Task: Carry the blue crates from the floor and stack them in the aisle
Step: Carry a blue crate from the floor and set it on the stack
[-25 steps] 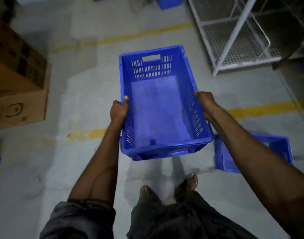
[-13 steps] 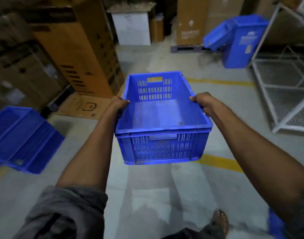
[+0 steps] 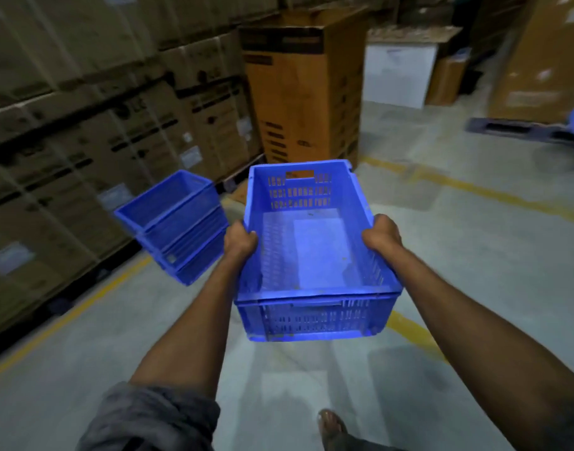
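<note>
**Ana:** In the aisle, at 12 o'clock, what is the person holding?

**Ben:** A blue crate (image 3: 315, 252). It is empty and up in the air, off the floor (image 3: 474, 262). The left hand (image 3: 240, 240) grips the left rim. The right hand (image 3: 381, 237) grips the right rim. The hands are apart, with fingers curled over the edges.

**Ana:** Which step is this?

**Ben:** The carry step, I think. The crate is lifted but not put down yet.

**Ana:** Where should it go?

**Ben:** Most likely on the stack (image 3: 178, 222) at 10 o'clock. It is a few blue crates on the floor, just beside the wall of boxes (image 3: 84, 141).

**Ana:** What does the next move need?

**Ben:** Turn to 10 o'clock and step close. Line the crate's bottom up with the top rim of the stack. Then lower it flat, with both hands holding on until it sits.

**Ana:** Is there room?

**Ben:** Yes, the floor from 12 to 3 o'clock looks open. But the boxes from 9 to 11 o'clock are close to the stack, so a crate corner could bump them. A tall box (image 3: 298, 92) stands at 12 o'clock, past the crate. A yellow line (image 3: 67, 317) runs along the boxes at 8 o'clock. A dark pallet (image 3: 520, 128) lies at 2 o'clock, well apart.
</note>
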Tool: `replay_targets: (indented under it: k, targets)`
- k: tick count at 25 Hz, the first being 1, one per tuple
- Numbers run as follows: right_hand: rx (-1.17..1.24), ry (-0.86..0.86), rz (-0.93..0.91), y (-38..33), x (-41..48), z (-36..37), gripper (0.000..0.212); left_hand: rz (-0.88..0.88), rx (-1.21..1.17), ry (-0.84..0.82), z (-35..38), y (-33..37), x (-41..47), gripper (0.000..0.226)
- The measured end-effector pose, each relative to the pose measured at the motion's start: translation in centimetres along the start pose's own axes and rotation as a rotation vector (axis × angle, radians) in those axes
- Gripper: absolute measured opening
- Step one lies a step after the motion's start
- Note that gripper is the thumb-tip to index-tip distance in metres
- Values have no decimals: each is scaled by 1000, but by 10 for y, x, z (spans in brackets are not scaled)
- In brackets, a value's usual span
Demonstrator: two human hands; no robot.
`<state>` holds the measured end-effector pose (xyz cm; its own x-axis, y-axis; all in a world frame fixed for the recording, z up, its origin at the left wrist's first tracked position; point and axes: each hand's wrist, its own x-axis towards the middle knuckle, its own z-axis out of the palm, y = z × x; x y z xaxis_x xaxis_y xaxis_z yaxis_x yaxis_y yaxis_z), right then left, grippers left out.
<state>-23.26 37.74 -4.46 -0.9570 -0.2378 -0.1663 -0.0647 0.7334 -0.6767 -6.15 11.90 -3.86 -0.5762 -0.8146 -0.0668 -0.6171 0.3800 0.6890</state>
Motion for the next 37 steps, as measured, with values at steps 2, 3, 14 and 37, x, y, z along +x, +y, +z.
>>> replay_targets:
  k: [2, 3, 14, 37]
  targets:
    - [27, -52, -27, -38, 12, 36, 31, -43, -12, 32, -25, -26, 30, 38]
    - [48, -72, -45, -57, 17, 53, 32, -63, -25, 44, -39, -37, 42, 38]
    - [115, -241, -211, -283, 53, 249, 52, -188, -216, 24, -215, -209, 205, 65]
    - [-178, -177, -155, -626, 128, 598, 96, 219, 288, -211, -419, -393, 675, 85]
